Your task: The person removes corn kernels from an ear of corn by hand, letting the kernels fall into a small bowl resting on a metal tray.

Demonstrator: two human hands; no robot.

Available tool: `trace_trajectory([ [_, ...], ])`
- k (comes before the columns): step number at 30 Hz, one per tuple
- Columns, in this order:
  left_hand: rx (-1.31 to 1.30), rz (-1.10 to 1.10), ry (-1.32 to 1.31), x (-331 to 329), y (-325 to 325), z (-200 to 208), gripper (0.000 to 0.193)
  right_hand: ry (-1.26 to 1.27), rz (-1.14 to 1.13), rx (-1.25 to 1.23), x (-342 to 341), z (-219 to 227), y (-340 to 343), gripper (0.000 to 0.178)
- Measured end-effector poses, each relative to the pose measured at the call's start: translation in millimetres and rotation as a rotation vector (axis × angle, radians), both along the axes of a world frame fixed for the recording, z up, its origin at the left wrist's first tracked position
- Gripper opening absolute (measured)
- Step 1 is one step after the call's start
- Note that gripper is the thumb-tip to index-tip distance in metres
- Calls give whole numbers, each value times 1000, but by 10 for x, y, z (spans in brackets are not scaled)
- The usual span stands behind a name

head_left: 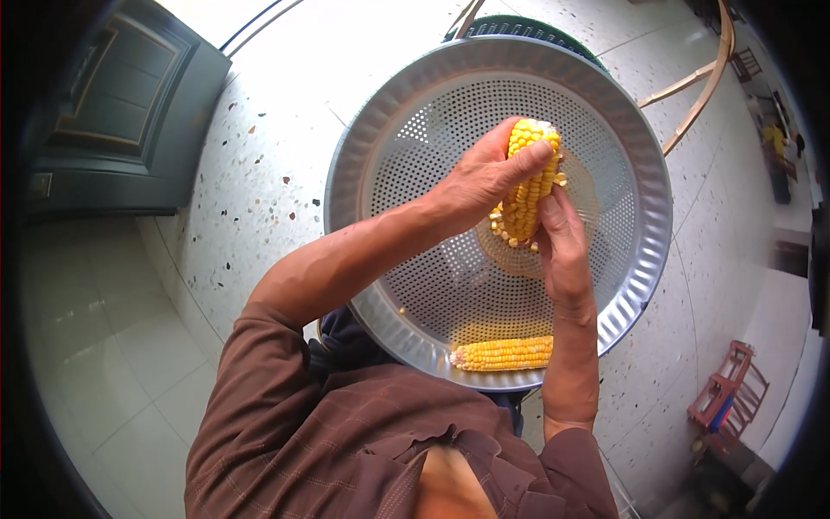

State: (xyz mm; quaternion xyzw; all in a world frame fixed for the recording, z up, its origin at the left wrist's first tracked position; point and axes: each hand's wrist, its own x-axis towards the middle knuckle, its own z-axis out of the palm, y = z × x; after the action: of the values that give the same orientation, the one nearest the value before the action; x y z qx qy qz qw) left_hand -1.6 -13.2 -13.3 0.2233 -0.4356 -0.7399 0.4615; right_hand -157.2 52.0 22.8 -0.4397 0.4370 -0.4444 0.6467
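Note:
Over a wide round metal sieve with small holes, I hold a yellow corn cob. My left hand is wrapped round its upper part, the thumb lying across the kernels. Lower on its right side, my right hand has its fingers pressed against the cob. Some loose kernels show just below and beside the cob, partly hidden by it and my hands. A second cob lies at the sieve's near rim, its right end covered by my right forearm.
A single kernel lies at the sieve's left side. Behind the sieve show a dark green basket rim and a curved wooden frame. A dark panelled door stands at left, a reddish wooden chair at right, on speckled floor.

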Motion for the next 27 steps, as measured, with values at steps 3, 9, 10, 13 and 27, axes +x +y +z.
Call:
trace_trajectory([
  [3, -10, 1, 7, -10, -7, -8, 66, 4, 3, -30, -23, -18, -7, 54],
  [9, 77, -2, 151, -21, 22, 3, 59, 135, -51, -126, -55, -58, -5, 46],
  [10, 112, 0, 197, -27, 20, 7, 58, 212, -74, -180, -64, -78, 1, 45],
  [13, 99, -1, 206, -26, 18, -11, 58, 485, -275, -434, -45, -27, 13, 30],
  [27, 154, 40, 193, -21, 18, 59, 68, 587, -524, -719, -86, -8, -18, 12],
])
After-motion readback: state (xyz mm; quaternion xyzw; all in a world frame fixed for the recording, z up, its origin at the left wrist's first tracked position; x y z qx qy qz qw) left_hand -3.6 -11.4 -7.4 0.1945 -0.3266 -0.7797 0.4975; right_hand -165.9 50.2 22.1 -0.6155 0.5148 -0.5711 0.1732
